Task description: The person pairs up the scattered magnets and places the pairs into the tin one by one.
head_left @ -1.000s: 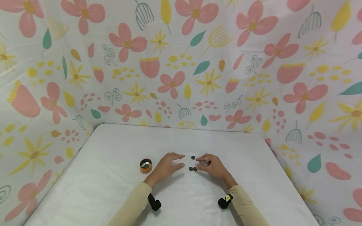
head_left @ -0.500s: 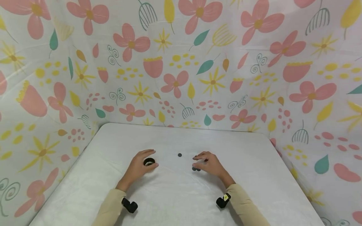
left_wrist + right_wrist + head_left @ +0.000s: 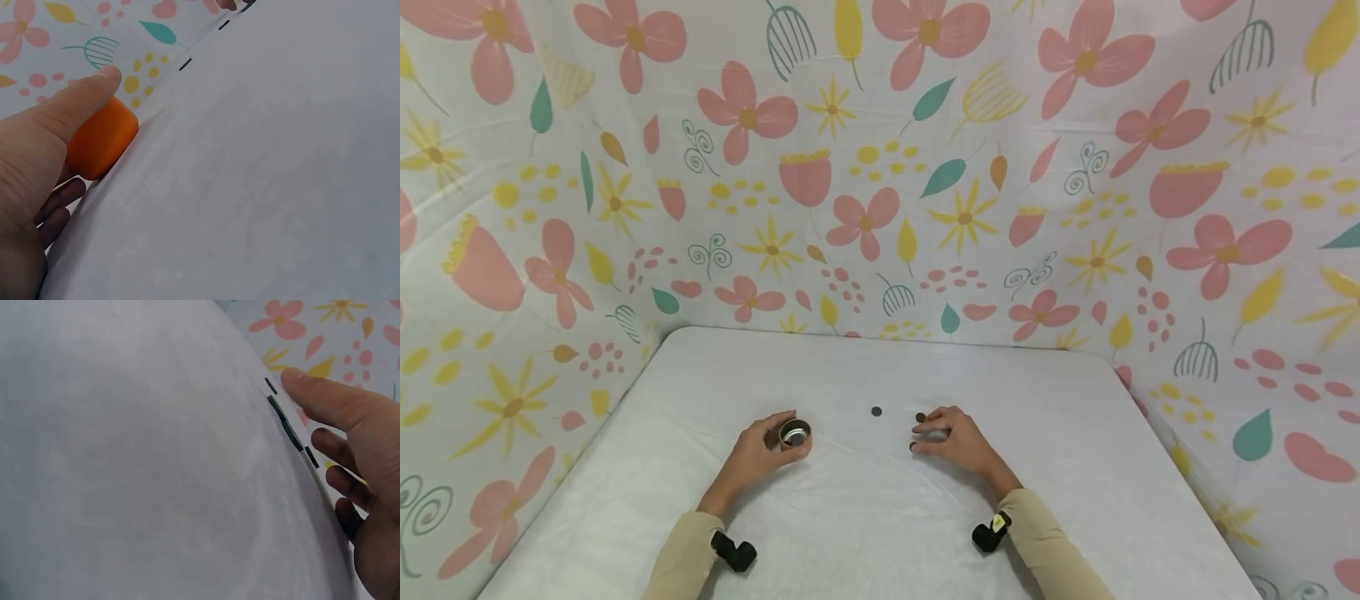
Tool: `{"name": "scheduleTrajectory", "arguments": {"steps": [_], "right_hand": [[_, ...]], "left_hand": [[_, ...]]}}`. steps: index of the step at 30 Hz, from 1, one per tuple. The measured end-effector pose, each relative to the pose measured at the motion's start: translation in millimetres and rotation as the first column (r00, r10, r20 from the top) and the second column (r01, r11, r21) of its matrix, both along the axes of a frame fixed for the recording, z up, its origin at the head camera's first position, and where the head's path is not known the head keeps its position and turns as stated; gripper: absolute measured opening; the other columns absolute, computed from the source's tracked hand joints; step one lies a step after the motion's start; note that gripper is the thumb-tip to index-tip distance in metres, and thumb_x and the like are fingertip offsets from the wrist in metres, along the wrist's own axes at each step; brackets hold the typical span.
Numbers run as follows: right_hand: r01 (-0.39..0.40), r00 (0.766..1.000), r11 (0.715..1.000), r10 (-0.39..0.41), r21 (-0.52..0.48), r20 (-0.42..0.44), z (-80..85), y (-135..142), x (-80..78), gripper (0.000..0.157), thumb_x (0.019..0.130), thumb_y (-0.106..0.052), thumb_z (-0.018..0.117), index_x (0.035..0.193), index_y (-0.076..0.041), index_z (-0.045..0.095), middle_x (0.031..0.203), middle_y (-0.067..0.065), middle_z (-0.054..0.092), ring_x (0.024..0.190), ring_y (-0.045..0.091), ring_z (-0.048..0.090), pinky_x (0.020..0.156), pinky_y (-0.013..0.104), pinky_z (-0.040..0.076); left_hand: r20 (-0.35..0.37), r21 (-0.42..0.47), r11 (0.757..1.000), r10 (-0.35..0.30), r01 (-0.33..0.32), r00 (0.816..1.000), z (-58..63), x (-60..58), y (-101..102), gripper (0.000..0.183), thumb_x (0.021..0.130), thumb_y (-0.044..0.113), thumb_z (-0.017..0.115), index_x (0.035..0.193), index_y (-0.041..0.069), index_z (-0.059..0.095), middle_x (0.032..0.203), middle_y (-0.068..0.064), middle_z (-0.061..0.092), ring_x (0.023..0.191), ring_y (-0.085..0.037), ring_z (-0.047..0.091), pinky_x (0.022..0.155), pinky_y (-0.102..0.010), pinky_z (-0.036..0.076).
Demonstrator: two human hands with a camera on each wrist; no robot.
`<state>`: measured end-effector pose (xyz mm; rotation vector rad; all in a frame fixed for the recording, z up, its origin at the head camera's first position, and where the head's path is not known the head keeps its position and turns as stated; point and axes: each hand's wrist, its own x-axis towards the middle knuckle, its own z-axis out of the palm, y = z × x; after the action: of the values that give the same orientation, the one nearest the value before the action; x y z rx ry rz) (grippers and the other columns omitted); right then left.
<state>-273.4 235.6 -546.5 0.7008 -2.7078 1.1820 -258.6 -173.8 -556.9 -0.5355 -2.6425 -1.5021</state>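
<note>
My left hand holds a small round tin, orange outside and silvery inside, standing on the table with its top open. The thumb lies along its near side, the other fingers behind it. Something dark shows at its bottom. My right hand is further right with thumb and forefinger apart, nothing between them. By its fingertips lie a dark flat disc and another dark disc, partly hidden by the thumb. A third disc lies alone between the hands. Edge-on, several discs show in the right wrist view.
Everything stands on a white-covered table. A floral cloth hangs behind it and along both sides. Small black devices are strapped on both wrists over beige sleeves.
My left hand has moved left from the middle to the tin and taken hold of it. A disc now shows near where its fingertips were. The right hand has barely moved.
</note>
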Motion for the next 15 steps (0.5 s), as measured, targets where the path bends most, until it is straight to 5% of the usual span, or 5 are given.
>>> {"name": "scheduleTrajectory", "arguments": {"steps": [15], "right_hand": [[-0.011, 1.0, 0.997, 0.013, 0.076, -0.021, -0.8, -1.2, 1.5, 0.017, 0.08, -0.029, 0.09, 0.094, -0.022, 0.084, 0.107, -0.002, 0.069, 0.104, 0.02, 0.055, 0.091, 0.043, 0.047]], "left_hand": [[0.04, 0.017, 1.0, -0.005, 0.004, 0.999, 2.9, -0.1, 2.0, 0.073, 0.083, 0.038, 0.086, 0.143, 0.007, 0.058, 0.137, -0.01, 0.063, 0.129, -0.029, 0.059, 0.107, -0.045, 0.048]]}}
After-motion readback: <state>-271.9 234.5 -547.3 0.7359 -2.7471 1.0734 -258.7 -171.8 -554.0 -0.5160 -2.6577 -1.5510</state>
